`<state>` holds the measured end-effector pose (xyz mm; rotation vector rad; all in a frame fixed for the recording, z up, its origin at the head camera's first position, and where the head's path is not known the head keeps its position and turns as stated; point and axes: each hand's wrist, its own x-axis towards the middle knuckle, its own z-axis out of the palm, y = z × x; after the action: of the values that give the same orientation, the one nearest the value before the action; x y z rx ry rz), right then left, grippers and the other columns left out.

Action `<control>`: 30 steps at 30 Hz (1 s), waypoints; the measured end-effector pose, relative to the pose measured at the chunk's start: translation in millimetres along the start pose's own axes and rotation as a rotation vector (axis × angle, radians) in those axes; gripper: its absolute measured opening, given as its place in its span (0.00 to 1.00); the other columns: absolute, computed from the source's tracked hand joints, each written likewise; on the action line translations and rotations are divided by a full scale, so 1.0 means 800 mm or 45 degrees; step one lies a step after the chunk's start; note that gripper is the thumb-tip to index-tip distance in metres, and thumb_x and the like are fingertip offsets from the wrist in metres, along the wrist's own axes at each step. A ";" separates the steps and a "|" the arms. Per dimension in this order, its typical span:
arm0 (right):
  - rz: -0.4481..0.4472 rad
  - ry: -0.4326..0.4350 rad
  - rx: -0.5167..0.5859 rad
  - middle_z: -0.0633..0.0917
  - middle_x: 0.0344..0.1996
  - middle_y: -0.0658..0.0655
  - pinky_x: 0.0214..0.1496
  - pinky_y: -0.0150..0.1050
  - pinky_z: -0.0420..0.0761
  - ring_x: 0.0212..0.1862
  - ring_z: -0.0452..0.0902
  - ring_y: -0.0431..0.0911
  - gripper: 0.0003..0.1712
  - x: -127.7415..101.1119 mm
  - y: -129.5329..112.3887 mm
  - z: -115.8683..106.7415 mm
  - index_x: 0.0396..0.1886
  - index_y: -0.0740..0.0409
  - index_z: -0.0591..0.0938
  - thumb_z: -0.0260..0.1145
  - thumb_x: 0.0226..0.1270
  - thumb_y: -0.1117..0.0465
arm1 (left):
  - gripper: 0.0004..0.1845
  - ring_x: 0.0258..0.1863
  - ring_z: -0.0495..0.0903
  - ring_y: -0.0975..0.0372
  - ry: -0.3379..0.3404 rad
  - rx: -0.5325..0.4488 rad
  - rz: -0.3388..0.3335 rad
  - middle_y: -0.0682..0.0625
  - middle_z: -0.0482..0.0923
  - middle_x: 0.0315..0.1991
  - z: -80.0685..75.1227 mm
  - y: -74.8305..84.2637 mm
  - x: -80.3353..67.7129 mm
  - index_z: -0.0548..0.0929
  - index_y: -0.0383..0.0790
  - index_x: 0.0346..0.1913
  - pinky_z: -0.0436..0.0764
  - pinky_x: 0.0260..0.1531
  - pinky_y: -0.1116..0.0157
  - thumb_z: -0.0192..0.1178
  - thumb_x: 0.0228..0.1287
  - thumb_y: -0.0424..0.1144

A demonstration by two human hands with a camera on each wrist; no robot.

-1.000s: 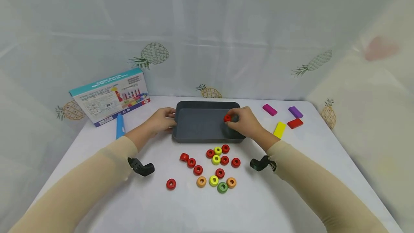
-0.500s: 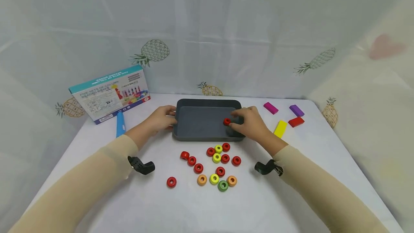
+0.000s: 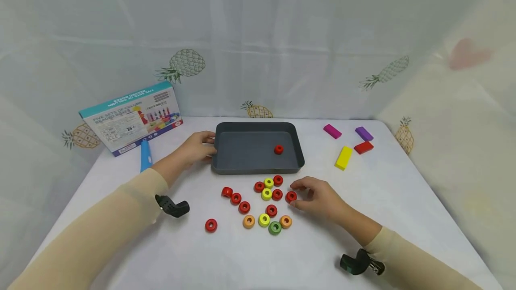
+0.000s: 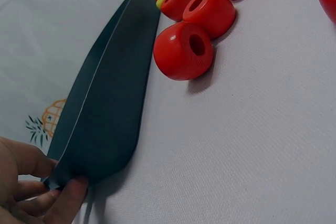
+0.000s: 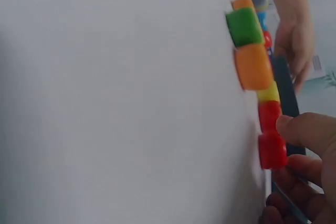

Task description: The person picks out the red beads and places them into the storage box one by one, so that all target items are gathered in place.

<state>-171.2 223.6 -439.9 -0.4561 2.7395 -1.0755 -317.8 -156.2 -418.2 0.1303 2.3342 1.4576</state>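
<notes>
At the left end of a dark grey tray (image 3: 258,151), my left hand (image 3: 197,147) holds its edge, with thumb and fingers on the tray's corner (image 4: 105,140) in the left wrist view. One red bead (image 3: 279,149) lies inside the tray. In front, my right hand (image 3: 316,196) has its thumb and fingers spread around another red bead (image 3: 291,197) on the table. The thumb is at the bead's near side, and a gap shows on the index finger's side. Several red, yellow and orange beads and a green bead (image 3: 275,228) lie loosely to its left.
Yellow (image 3: 343,158), red (image 3: 363,147), purple (image 3: 364,134) and magenta (image 3: 332,131) blocks lie at the back right of the white table (image 3: 181,254). A printed box (image 3: 133,120) leans at the back left, beside a blue object (image 3: 146,155).
My right hand has let go of a red bead inside the tray and come back toward me and down to a red bead on the table. My left hand stays on the tray.
</notes>
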 end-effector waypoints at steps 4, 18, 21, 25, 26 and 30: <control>-0.011 0.042 -0.047 0.85 0.45 0.40 0.46 0.33 0.83 0.46 0.75 0.42 0.23 -0.002 0.003 0.012 0.53 0.46 0.86 0.79 0.57 0.54 | 0.36 0.61 0.77 0.45 0.000 -0.004 0.002 0.34 0.65 0.70 -0.001 0.000 0.001 0.58 0.34 0.78 0.86 0.51 0.55 0.57 0.69 0.28; -0.104 0.163 -0.111 0.86 0.42 0.40 0.47 0.44 0.83 0.51 0.76 0.48 0.19 0.015 -0.018 -0.006 0.51 0.49 0.87 0.77 0.59 0.57 | 0.35 0.60 0.77 0.47 0.007 -0.021 -0.014 0.36 0.66 0.69 0.000 -0.001 0.002 0.60 0.37 0.77 0.86 0.50 0.56 0.58 0.69 0.28; -0.147 0.208 -0.118 0.87 0.45 0.45 0.46 0.50 0.83 0.51 0.76 0.54 0.20 0.038 -0.030 -0.022 0.52 0.52 0.87 0.77 0.59 0.57 | 0.35 0.60 0.78 0.47 0.005 -0.021 -0.003 0.36 0.66 0.69 0.000 -0.002 0.001 0.59 0.36 0.78 0.86 0.51 0.56 0.57 0.69 0.28; -0.158 0.220 -0.130 0.87 0.48 0.50 0.52 0.53 0.83 0.52 0.76 0.55 0.20 0.078 -0.040 -0.031 0.52 0.53 0.87 0.76 0.61 0.56 | 0.35 0.60 0.78 0.47 0.011 -0.025 -0.005 0.37 0.67 0.69 -0.001 -0.005 0.001 0.60 0.37 0.77 0.86 0.50 0.56 0.58 0.69 0.28; -0.160 0.211 -0.133 0.87 0.48 0.50 0.53 0.52 0.82 0.52 0.75 0.55 0.20 0.088 -0.041 -0.031 0.52 0.53 0.87 0.76 0.61 0.55 | 0.35 0.60 0.78 0.47 0.010 -0.025 -0.003 0.36 0.67 0.69 -0.001 -0.005 0.001 0.60 0.37 0.77 0.87 0.50 0.56 0.57 0.69 0.28; -0.131 0.152 -0.195 0.88 0.46 0.51 0.52 0.47 0.80 0.51 0.74 0.53 0.19 0.125 -0.043 -0.024 0.52 0.54 0.86 0.75 0.62 0.55 | 0.35 0.59 0.78 0.47 0.014 -0.032 0.004 0.37 0.68 0.68 -0.001 -0.004 0.002 0.61 0.37 0.77 0.87 0.49 0.57 0.57 0.69 0.28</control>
<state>-262.6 178.0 -406.7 -0.5785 2.9464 -0.9477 -319.2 -158.3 -421.3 0.1198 2.3247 1.4919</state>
